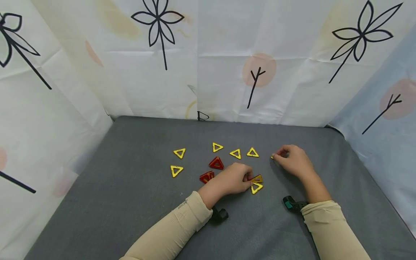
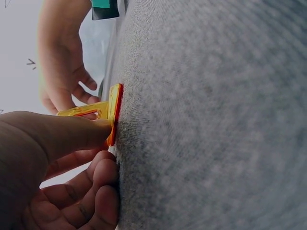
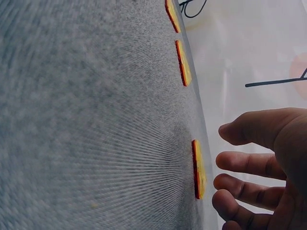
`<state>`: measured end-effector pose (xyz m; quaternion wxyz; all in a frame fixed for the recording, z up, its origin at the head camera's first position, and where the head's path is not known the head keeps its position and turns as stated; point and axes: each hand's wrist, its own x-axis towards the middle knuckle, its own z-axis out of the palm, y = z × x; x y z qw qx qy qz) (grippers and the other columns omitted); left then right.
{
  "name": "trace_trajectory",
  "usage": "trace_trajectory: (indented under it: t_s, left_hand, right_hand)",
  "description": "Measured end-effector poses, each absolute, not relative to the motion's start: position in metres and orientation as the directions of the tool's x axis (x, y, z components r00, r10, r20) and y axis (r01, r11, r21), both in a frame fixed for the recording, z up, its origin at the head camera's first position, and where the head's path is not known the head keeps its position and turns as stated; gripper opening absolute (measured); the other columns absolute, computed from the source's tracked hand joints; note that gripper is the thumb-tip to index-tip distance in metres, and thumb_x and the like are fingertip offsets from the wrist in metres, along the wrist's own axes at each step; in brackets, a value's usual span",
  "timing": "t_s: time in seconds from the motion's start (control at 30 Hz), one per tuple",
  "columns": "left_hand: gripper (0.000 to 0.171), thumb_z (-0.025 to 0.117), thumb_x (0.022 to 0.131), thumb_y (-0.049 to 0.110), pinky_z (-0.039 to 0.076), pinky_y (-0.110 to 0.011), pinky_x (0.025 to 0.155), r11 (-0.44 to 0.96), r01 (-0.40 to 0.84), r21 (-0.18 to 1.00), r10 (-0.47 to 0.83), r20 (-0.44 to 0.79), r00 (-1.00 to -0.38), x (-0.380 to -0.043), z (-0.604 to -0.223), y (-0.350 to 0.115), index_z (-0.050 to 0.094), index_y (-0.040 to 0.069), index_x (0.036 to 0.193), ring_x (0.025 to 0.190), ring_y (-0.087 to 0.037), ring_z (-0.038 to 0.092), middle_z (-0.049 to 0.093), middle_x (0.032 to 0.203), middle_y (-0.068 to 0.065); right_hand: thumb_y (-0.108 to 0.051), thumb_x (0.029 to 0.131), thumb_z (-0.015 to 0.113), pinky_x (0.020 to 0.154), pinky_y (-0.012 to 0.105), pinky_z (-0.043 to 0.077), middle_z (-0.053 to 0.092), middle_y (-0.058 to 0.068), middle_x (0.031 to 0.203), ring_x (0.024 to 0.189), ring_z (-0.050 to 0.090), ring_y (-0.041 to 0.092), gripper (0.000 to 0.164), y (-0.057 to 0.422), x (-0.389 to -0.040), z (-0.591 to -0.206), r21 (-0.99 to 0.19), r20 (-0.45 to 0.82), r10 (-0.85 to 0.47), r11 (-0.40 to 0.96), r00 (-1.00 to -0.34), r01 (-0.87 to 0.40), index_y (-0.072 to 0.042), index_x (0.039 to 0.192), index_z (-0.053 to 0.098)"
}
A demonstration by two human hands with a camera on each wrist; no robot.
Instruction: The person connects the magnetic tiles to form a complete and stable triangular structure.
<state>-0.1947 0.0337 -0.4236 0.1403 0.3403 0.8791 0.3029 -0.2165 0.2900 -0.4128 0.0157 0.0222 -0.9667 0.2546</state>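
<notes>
My left hand [image 1: 234,178] is low over the table, its thumb and fingers pinching an amber-yellow triangular frame tile [image 1: 258,178] that stands up from the cloth. A second yellow triangle tile [image 1: 256,188] lies flat at its base; in the left wrist view this flat tile [image 2: 115,115] shows a red underside, and the thumb overlaps it. Further right, my right hand [image 1: 294,160] hovers with loosely bent fingers around another yellow tile [image 1: 272,157], mostly hidden behind the fingertips. The right wrist view shows those fingers [image 3: 244,163] spread, with a gap to the tile [image 3: 198,170].
Several yellow triangle tiles lie flat at the back, one of them [image 1: 252,152] close to my right hand. Two more, including a tile [image 1: 176,170], are at left. Red triangular pieces [image 1: 216,163] sit beside my left wrist. Patterned white cloth [image 1: 227,90] encloses the grey table [image 1: 146,216].
</notes>
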Motion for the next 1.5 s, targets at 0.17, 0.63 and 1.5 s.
trace_trajectory:
  t_s: [0.17,0.63,1.5]
  left_hand:
    - [0.009,0.072,0.103,0.02,0.044,-0.021,0.06,0.591,0.497,0.636,0.678,-0.058,-0.732,-0.195,-0.425,0.031,0.071,0.014,0.096,0.064,-0.007,0.055,0.062,0.078,0.005]
    - [0.013,0.072,0.103,0.02,0.043,-0.021,0.057,0.589,0.489,0.644,0.671,-0.052,-0.739,-0.192,-0.427,0.027,0.068,0.015,0.091,0.059,-0.008,0.053,0.06,0.073,0.004]
    - [0.009,0.072,0.103,0.02,0.044,-0.02,0.06,0.569,0.476,0.671,0.681,-0.061,-0.729,-0.195,-0.428,0.027,0.069,0.014,0.096,0.063,-0.006,0.056,0.061,0.077,0.005]
  right_hand:
    - [-0.032,0.103,0.07,0.069,0.039,0.047,0.07,0.02,0.11,0.09,0.065,0.032,0.027,0.287,-0.216,-0.408,-0.491,0.059,-0.045,0.868,-0.997,-0.068,-0.005,0.104,0.073]
    - [-0.035,0.105,0.067,0.065,0.035,0.049,0.064,0.023,0.122,0.09,0.065,0.03,0.032,0.272,-0.202,-0.385,-0.545,0.09,-0.057,0.833,-0.994,-0.097,-0.004,0.111,0.073]
    - [-0.006,0.102,0.069,0.084,0.048,0.053,0.053,0.03,0.133,0.102,0.063,0.033,0.05,0.245,-0.246,-0.416,-0.537,-0.013,-0.506,0.731,-0.862,-0.421,0.006,0.148,0.056]
